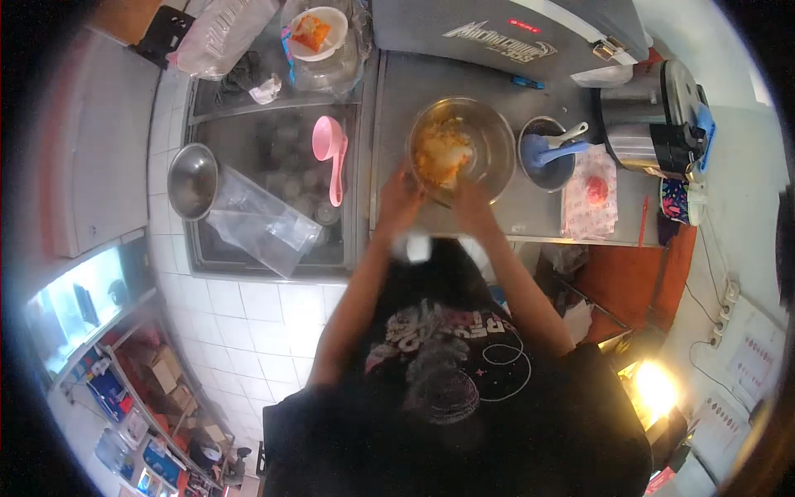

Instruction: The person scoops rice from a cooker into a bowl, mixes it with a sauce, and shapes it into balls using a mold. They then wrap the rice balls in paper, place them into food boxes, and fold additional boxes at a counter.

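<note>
A wide metal mixing bowl [495, 141] stands on the steel counter in front of me. Inside it is an orange-yellow crumbly food mixture [435, 149], with a whitish patch near its lower middle. My left hand [399, 203] is at the bowl's near left side, its fingers closed against the rim. Over the near rim, my right hand [472, 207] is closed with its fingers pointing into the bowl. Whatever it holds is hidden by the hand and blur. Just right of the bowl sits a dark pot [542, 174] with a blue ladle [559, 152] and a pale-handled utensil in it.
Left of the counter [397, 83], a glass-topped section holds a pink scoop [328, 141], a clear plastic bag [263, 224] and a small metal bowl [192, 170]. A white tub [331, 37] lies behind. At right are printed paper sheets [584, 211] and a rice cooker [638, 108].
</note>
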`<state>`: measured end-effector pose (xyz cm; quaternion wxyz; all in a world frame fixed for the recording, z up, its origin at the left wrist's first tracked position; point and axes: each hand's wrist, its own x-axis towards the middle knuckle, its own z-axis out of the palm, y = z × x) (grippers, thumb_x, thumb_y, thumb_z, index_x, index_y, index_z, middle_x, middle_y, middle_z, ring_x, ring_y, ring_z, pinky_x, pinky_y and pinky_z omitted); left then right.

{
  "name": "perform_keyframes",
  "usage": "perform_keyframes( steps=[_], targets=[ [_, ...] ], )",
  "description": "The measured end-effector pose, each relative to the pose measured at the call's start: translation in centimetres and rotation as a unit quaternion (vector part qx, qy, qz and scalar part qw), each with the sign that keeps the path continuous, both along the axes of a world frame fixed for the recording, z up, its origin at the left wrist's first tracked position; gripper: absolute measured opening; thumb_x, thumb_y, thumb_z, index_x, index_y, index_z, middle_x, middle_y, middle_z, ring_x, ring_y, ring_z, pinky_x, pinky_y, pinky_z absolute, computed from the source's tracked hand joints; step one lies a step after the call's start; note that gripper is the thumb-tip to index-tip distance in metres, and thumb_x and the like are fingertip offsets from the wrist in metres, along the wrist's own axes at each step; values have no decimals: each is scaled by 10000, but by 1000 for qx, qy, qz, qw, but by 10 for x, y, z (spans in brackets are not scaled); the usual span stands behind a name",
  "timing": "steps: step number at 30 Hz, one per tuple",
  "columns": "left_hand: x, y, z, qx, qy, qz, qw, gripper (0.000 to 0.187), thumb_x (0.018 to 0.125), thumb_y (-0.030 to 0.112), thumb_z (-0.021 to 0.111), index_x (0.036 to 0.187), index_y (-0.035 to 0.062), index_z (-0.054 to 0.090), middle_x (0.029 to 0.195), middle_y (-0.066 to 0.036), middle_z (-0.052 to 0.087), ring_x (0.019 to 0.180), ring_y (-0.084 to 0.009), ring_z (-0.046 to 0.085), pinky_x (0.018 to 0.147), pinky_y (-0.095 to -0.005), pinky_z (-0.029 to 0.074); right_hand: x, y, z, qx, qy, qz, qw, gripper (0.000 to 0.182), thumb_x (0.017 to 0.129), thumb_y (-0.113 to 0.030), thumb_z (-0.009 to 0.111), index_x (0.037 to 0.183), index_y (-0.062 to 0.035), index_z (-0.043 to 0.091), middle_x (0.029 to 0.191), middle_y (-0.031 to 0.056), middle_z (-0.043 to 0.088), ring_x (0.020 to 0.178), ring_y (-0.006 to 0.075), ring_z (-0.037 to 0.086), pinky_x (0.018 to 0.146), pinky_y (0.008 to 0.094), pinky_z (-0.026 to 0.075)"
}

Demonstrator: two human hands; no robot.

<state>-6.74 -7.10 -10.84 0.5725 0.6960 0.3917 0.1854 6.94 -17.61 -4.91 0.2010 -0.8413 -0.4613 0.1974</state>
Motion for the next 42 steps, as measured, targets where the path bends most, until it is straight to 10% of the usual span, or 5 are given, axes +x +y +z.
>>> perform_keyframes(
  steps=[13, 21, 33, 37, 42],
  targets=[
    [2, 9, 35, -151, -70, 12, 986, 661, 894, 105, 631, 1449, -8, 290, 981, -117, 567, 827, -175, 633, 694, -271, 573, 26, 39, 71, -91, -85, -4, 992, 355, 862, -162, 557, 1161, 30, 561, 978, 234, 631, 932, 390, 635, 789, 470, 513],
    [3, 5, -12, 1, -35, -3, 999, 663, 893, 105, 622, 1457, 10, 286, 1006, -150, 613, 915, -175, 625, 700, -302, 569, 61, 66, -9, -123, -224, 74, 964, 291, 860, -229, 538, 789, 25, 663, 782, 223, 654, 762, 375, 652, 744, 442, 519],
    [2, 7, 12, -43, 1, -36, 998, 702, 902, 95, 609, 1481, 30, 217, 922, -128, 626, 776, -184, 651, 661, -294, 585, 47, 47, 113, -73, -168, 56, 981, 228, 853, -162, 544, 967, 11, 640, 923, 219, 664, 888, 376, 648, 794, 474, 516],
    [5, 5, 8, -42, -36, -16, 998, 768, 877, 73, 627, 1493, 41, 171, 1005, -134, 612, 839, -185, 638, 685, -308, 588, 129, 24, 27, -264, -147, 67, 951, 264, 859, -160, 536, 1044, 4, 627, 955, 221, 665, 942, 378, 636, 828, 467, 509],
    [4, 12, 39, -9, 37, -52, 998, 832, 847, 100, 671, 1504, 74, 162, 1105, -149, 584, 869, -211, 624, 729, -349, 566, 113, 48, 6, 97, -193, 258, 942, 274, 872, -89, 490, 1102, 23, 590, 1048, 243, 641, 977, 340, 633, 852, 468, 500]
  ],
)
